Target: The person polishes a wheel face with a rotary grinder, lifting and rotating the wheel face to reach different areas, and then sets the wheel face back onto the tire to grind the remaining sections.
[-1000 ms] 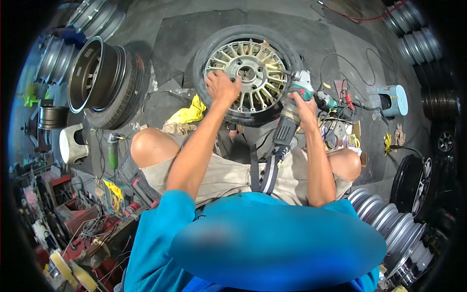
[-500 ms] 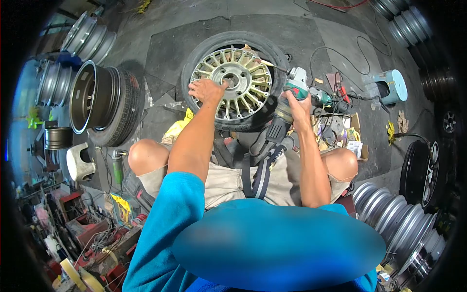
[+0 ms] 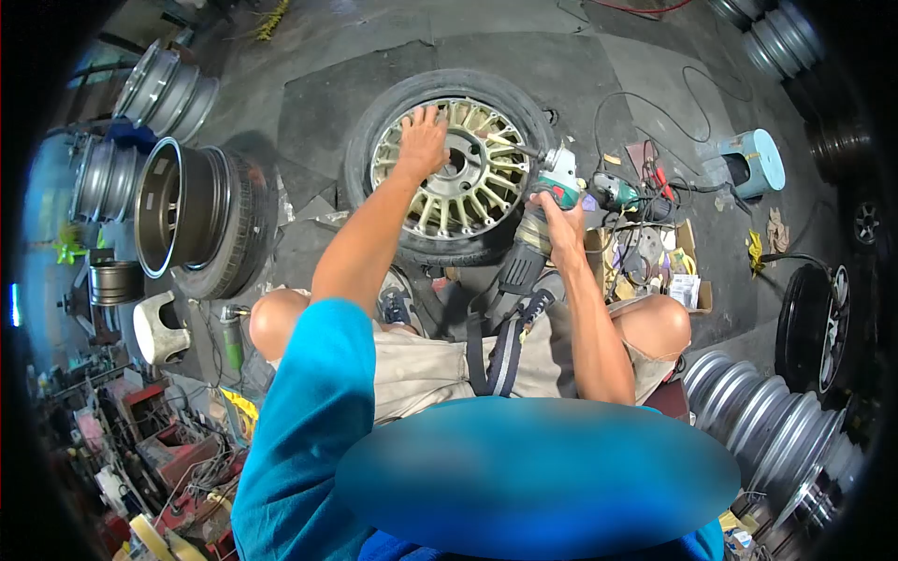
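Left hand (image 3: 426,142), shifted farther up the spoked rim (image 3: 449,188) at upper centre, lay open-fingered over it; right hand (image 3: 560,222), right of centre, grasped a power tool (image 3: 530,239); how much rim had been worked could not be told.

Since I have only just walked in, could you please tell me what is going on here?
A person in a blue top has the left hand on a spoked wheel rim, which has a tyre around or beneath it. The right hand grips a power tool whose shaft reaches over the rim's edge; whether it touches is unclear. A second tool lies further right.
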Available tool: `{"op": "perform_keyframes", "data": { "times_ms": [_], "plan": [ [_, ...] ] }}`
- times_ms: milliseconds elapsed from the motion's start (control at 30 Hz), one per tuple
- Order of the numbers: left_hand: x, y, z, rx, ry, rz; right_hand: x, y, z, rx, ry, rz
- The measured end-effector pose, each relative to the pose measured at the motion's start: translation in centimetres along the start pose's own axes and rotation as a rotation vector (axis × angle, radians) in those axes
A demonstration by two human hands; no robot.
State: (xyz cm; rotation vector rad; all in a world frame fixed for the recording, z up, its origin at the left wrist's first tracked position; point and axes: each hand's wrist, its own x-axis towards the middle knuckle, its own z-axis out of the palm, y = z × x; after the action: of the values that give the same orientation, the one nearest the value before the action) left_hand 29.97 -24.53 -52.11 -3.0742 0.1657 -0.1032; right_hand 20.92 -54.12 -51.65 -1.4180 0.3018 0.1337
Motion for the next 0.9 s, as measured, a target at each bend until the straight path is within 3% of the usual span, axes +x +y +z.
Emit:
{"op": "perform_keyframes", "data": {
  "times_ms": [67, 100, 167, 233, 267, 300, 367, 433, 467, 533, 767, 900],
  "plan": [
    [-1.3, 0.7, -0.8, -0.196, 0.186, -0.13, -0.3, 0.2, 0.1, -0.087, 0.032, 0.022],
    [-2.3, 0.8, -2.0, -0.197, 0.185, -0.136, -0.2, 0.1, 0.6, -0.156, 0.055, 0.031],
    [-4.5, 0.4, -2.9, -0.49, 0.135, -0.273, -0.2, 0.1, 1.5, -0.169, -0.013, 0.047],
    [-6.7, 1.4, -1.3, -1.035, -0.035, -0.348, -0.2, 0.4, 2.4, -0.195, -0.089, 0.064],
    [-8.2, 3.5, -4.0, -1.199, -0.269, -0.405, -0.2, 1.2, 3.1, -0.182, -0.03, 0.065],
    [-9.3, 5.3, -4.6, -1.195, -0.309, -0.314, 0.0, 1.9, 3.7, -0.167, 0.028, 0.064],
    [-10.6, 9.1, -3.2, -1.431, -0.351, -0.376, 0.0, 1.9, 4.6, -0.186, -0.023, 0.009],
    [-11.6, 11.6, -3.7, -1.417, -0.221, -0.323, -0.8, 0.0, 5.8, -0.208, 0.02, 0.042],
    [-12.2, 12.7, -3.8, -1.348, -0.204, -0.343, 0.2, 0.9, 5.5, -0.162, -0.111, 0.065],
    [-12.9, 13.6, -3.9, -1.285, -0.15, -0.318, 0.6, 1.5, 5.6, -0.205, -0.101, 0.103],
    [-15.1, 15.2, -4.7, -1.343, -0.162, -0.491, -0.1, 1.3, 5.8, -0.404, -0.128, 0.147],
    [-13.9, 14.7, -2.0, -1.239, -0.071, -0.369, -0.2, 1.5, 5.9, -0.274, -0.105, 0.12]
  ]
}}
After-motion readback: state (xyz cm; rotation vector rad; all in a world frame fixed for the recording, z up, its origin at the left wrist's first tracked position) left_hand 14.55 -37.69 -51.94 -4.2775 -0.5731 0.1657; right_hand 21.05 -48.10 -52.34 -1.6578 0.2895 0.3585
